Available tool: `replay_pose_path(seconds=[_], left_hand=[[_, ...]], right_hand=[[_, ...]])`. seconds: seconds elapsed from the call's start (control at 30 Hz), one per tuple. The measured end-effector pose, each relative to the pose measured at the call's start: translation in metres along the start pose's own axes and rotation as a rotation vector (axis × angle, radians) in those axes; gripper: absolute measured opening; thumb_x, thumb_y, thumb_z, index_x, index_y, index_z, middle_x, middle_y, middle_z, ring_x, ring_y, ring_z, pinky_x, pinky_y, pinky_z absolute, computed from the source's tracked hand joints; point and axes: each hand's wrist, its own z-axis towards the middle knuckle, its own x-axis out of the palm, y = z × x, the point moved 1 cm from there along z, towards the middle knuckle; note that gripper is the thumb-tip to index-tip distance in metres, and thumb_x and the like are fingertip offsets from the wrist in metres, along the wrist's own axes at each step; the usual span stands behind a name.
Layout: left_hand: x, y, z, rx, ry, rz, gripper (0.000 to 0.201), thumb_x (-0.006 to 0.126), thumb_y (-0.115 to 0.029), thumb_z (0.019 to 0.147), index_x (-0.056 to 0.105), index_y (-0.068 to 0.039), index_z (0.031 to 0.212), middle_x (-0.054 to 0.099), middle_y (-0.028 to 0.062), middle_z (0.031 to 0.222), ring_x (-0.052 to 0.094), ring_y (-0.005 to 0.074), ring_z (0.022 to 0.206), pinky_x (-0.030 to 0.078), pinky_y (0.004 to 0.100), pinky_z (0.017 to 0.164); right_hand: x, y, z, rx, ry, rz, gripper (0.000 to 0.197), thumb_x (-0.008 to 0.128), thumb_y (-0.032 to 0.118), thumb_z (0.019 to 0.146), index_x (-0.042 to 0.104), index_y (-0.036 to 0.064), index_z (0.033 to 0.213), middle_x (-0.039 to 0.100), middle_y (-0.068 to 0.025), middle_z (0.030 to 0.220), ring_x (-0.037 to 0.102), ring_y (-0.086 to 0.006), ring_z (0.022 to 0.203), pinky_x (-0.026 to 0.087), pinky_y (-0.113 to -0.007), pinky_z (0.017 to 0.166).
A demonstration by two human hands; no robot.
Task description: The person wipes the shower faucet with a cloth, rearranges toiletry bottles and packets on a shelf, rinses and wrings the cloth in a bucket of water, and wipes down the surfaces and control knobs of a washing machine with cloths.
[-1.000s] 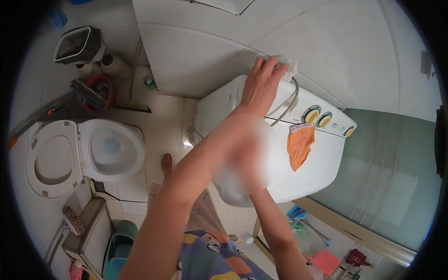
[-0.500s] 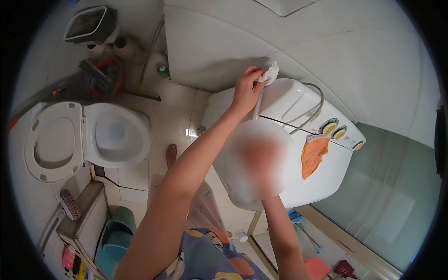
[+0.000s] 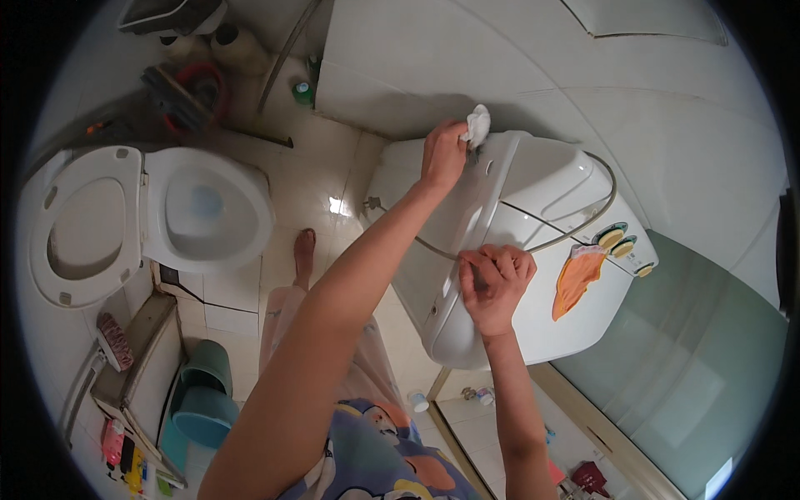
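My left hand is closed on a crumpled white tissue or cloth, held at the far left edge of a white washing machine. Lower down, my right hand is over the machine's left top edge, its fingers curled around a thin grey cord. That cord loops from the back of the machine, crosses the top, passes under my fingers and runs down the left side to a small end piece. On the lid, right of my right hand, lies an orange cloth with a pale edge.
Yellowish knobs sit on the machine's rear panel. At the left stands a toilet with its seat raised. Teal buckets and a brush are at lower left. A greenish glass panel borders the right.
The view has shifted, and more of the machine's left side shows. My right hand, blurred before, is now clear at the edge on the cord. My left hand still holds the white tissue or cloth.
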Motion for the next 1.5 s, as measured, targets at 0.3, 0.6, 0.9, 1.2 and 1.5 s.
replay_pose_path(seconds=[0.3, 0.6, 0.9, 1.2, 1.5], left_hand=[[-0.074, 0.029, -0.097, 0.085, 0.545, 0.118, 0.029, 0.054, 0.01, 0.072, 0.063, -0.001, 0.097, 0.061, 0.015, 0.1, 0.059, 0.0366, 0.088, 0.049, 0.0397, 0.075], [-0.126, -0.02, -0.15, -0.147, 0.112, 0.048, 0.024, 0.06, 0.005, 0.08, 0.064, 0.0, 0.102, 0.061, 0.0095, 0.094, 0.061, 0.0182, 0.08, 0.051, 0.027, 0.066], [-0.038, -0.05, -0.159, -0.432, 0.038, -0.555, 0.037, 0.055, -0.013, 0.095, 0.052, -0.004, 0.131, 0.063, 0.0064, 0.106, 0.058, 0.0105, 0.089, 0.048, 0.0237, 0.078], [-0.062, -0.059, -0.168, -0.347, 0.228, -0.086, 0.031, 0.059, -0.012, 0.09, 0.06, -0.006, 0.121, 0.066, 0.0113, 0.086, 0.056, 0.0167, 0.065, 0.048, 0.0286, 0.065], [-0.027, -0.077, -0.12, 0.428, -0.03, 0.291, 0.014, 0.061, -0.012, 0.071, 0.058, -0.008, 0.083, 0.06, 0.0053, 0.087, 0.056, 0.0229, 0.088, 0.046, 0.0356, 0.083]], right_hand=[[-0.002, -0.011, -0.004, -0.042, -0.029, -0.031, 0.015, 0.075, 0.014, 0.07, 0.069, 0.0174, 0.084, 0.059, 0.0035, 0.089, 0.051, -0.0208, 0.089, 0.035, -0.036, 0.085], [-0.004, -0.022, 0.031, -0.138, -0.019, -0.2, 0.019, 0.07, 0.006, 0.073, 0.07, 0.0183, 0.088, 0.058, 0.0027, 0.091, 0.051, -0.0213, 0.094, 0.035, -0.036, 0.082], [-0.018, -0.018, 0.001, 0.009, -0.195, 0.021, 0.019, 0.064, 0.001, 0.079, 0.069, 0.0153, 0.092, 0.055, -0.0054, 0.11, 0.048, -0.0252, 0.103, 0.037, -0.039, 0.091], [0.004, -0.022, -0.023, 0.245, -0.187, 0.396, 0.017, 0.052, -0.004, 0.083, 0.06, 0.0002, 0.097, 0.046, -0.0107, 0.101, 0.048, -0.0241, 0.096, 0.039, -0.032, 0.089], [0.013, -0.023, -0.02, 0.425, -0.113, 0.689, 0.012, 0.048, -0.007, 0.082, 0.058, -0.0012, 0.087, 0.045, -0.0102, 0.095, 0.047, -0.0204, 0.089, 0.04, -0.027, 0.08]])
